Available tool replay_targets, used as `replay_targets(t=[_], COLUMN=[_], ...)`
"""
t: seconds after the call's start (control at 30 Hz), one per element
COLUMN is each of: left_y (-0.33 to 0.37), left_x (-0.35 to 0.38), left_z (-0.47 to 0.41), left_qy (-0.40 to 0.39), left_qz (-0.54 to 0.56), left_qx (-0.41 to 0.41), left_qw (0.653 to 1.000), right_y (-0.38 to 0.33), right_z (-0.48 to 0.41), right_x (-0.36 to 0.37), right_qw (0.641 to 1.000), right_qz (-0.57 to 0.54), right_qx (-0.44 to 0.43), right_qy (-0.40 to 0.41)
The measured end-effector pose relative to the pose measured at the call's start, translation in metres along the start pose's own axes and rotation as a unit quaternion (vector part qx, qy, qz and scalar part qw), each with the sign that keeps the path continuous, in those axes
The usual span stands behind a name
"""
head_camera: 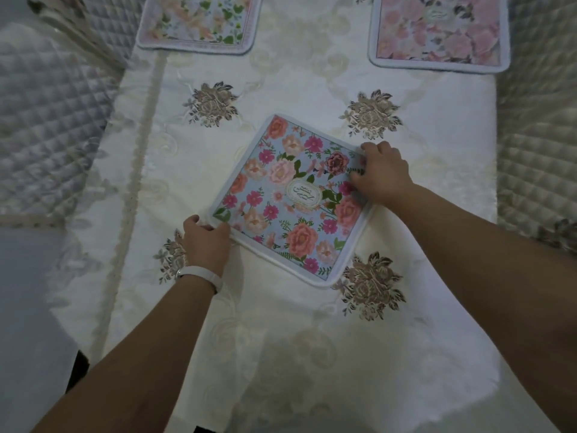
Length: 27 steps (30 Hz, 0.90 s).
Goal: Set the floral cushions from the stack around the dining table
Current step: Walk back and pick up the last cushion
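Note:
A blue floral cushion (281, 195) with a white border and an oval label lies turned at an angle in the middle of the white embroidered tablecloth (281, 323). My left hand (204, 242) grips its near-left corner, thumb on top. My right hand (382, 173) holds its far-right corner, fingers curled over the edge. Two more floral cushions lie flat at the far end: a pale one (196, 23) at the left and a pink one (438, 32) at the right.
Quilted chair backs stand along both sides, one at the left (46, 120) and one at the right (537, 135). The tablecloth's lace edge (137, 170) hangs down the left side. Brown embroidered flowers (371, 285) dot the cloth.

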<state>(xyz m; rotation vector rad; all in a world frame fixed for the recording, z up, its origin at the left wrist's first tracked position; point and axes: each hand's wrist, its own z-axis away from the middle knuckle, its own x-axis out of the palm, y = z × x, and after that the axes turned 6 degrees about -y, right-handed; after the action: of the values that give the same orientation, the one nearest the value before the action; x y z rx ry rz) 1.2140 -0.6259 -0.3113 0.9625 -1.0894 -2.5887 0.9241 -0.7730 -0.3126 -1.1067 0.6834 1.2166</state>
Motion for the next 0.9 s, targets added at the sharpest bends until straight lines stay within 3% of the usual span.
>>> replay_targets(t=[0.13, 0.43, 0.7, 0.9], left_y=[0.007, -0.006, -0.025, -0.034], left_x=[0.002, 0.024, 0.026, 0.01], left_z=[0.001, 0.038, 0.062, 0.068], left_qy=[-0.022, -0.077, -0.118, -0.114], left_qz=[-0.006, 0.038, 0.041, 0.052], left_qx=[0.013, 0.035, 0.045, 0.057], left_qw=[1.0, 0.996, 0.991, 0.991], right_y=[0.008, 0.018, 0.022, 0.026], right_z=[0.0, -0.003, 0.028, 0.079], right_x=[0.003, -0.008, -0.006, 0.009], right_qw=[0.999, 0.998, 0.991, 0.973], right_qz=[0.048, -0.004, -0.099, -0.184], right_qx=[-0.017, 0.022, 0.006, 0.044], right_qy=[-0.001, -0.05, -0.092, -0.135])
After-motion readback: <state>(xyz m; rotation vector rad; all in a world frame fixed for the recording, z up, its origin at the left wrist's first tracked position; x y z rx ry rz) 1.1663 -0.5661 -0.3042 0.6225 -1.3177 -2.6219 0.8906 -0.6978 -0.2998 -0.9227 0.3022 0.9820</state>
